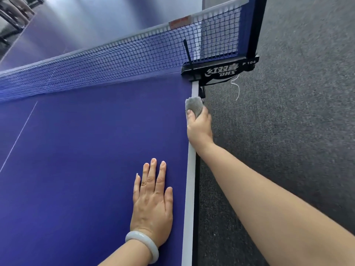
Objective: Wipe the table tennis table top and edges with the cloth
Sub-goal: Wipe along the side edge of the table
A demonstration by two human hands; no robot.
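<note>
The blue table tennis table (86,150) fills the left of the view, with a white side edge (190,179) running up its right side. My right hand (198,127) grips a bunched grey cloth (194,106) and holds it against that edge, just below the net clamp. My thumb lies on top of the edge; the other fingers are hidden over the side. Flat on the table top near the edge rests my left hand (151,200), fingers straight, with a pale bangle on the wrist.
A blue net (115,60) crosses the table. Its black clamp and post (221,69) stick out over the edge right above the cloth, with a white cord hanging from it. Dark grey carpet (288,121) lies to the right of the table.
</note>
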